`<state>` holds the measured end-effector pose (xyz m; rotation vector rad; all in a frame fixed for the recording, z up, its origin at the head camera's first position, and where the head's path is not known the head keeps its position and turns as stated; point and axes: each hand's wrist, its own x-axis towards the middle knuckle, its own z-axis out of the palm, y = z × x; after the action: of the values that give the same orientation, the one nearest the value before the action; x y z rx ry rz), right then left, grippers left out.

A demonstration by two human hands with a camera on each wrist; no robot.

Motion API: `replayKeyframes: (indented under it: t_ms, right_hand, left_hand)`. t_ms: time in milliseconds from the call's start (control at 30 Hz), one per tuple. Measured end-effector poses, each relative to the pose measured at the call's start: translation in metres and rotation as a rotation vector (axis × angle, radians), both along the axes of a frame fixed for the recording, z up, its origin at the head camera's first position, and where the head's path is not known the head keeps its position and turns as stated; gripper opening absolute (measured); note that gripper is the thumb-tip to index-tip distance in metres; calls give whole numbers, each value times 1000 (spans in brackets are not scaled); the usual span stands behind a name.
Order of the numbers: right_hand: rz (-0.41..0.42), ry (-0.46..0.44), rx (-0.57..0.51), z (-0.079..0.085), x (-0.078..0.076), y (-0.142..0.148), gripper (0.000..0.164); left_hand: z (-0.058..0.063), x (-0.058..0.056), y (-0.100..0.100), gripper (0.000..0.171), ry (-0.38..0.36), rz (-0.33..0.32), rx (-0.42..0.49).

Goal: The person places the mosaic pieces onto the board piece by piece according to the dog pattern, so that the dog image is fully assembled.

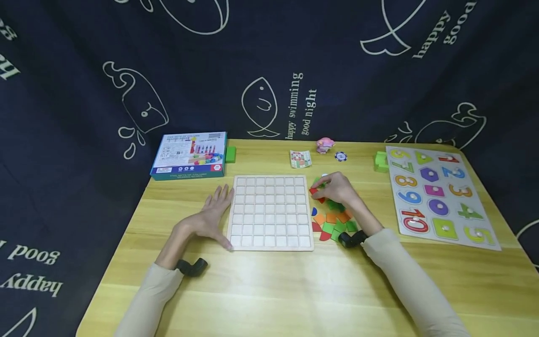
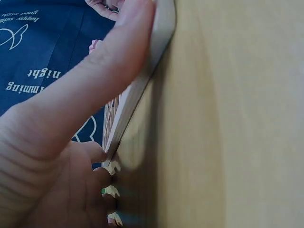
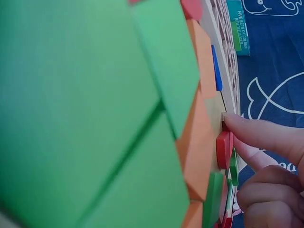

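Observation:
A pale wooden grid board (image 1: 270, 219) with rows of square cells lies flat on the table. My left hand (image 1: 206, 220) spreads along its left edge, fingertips toward the upper part and thumb by the lower corner. In the left wrist view the thumb (image 2: 90, 78) lies along the board's side. Beyond the opposite edge, my right hand (image 1: 337, 187) pinches a small red piece (image 1: 313, 191) between thumb and index finger. Under and around that hand lie flat green pieces (image 1: 339, 226), orange pieces (image 1: 331, 218), red pieces (image 1: 324, 236) and a blue piece (image 1: 314, 211).
A boxed toy set (image 1: 189, 157) stands at the back left, a green block (image 1: 230, 154) beside it. Behind the board are a small picture card (image 1: 300, 159), a pink figurine (image 1: 324, 145) and a round chip (image 1: 341, 156). A number puzzle board (image 1: 442, 196) lies right, near green blocks (image 1: 381, 161).

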<state>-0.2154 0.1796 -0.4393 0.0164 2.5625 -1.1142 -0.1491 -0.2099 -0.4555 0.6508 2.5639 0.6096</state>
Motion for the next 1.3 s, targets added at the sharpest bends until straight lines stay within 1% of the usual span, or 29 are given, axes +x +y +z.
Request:
replayKeyframes:
  t_ms: [233,333,467,567,700,800,867,1033,1200,1300]
  right_hand:
    - [56,97,75,-5,2,2,28]
    - [63,123,82,-6,2,3,29]
    - [58,133,41,-4,5,3,30]
    - [75,126,-25,4,5,-3,28]
    - [99,84,-103,18,1,-26,24]
    - [98,61,-132,25,-6,-53,22]
    - [99,42,-153,27,-11,-74,20]
    - [69,-24,-172,22,-22,-116,21]
    - [24,8,-135,13,-27,-136,20]
    - [19,16,-112,6,-30,-143,21]
  left_hand:
    - [1,5,4,160,35,-3,-68]
    - [2,6,6,160,41,-2,-78]
    - [3,8,8,159,37,0,-79]
    - [4,9,8,159,28,2,-86]
    - [5,11,9,159,13,7,-100]
    - [5,11,10,159,12,5,-99]
    - [5,11,10,159,16,5,-96]
    - [2,10,11,158,35,1,-100]
    - [2,10,11,158,39,5,-91]
    - [3,11,10,158,25,14,-89]
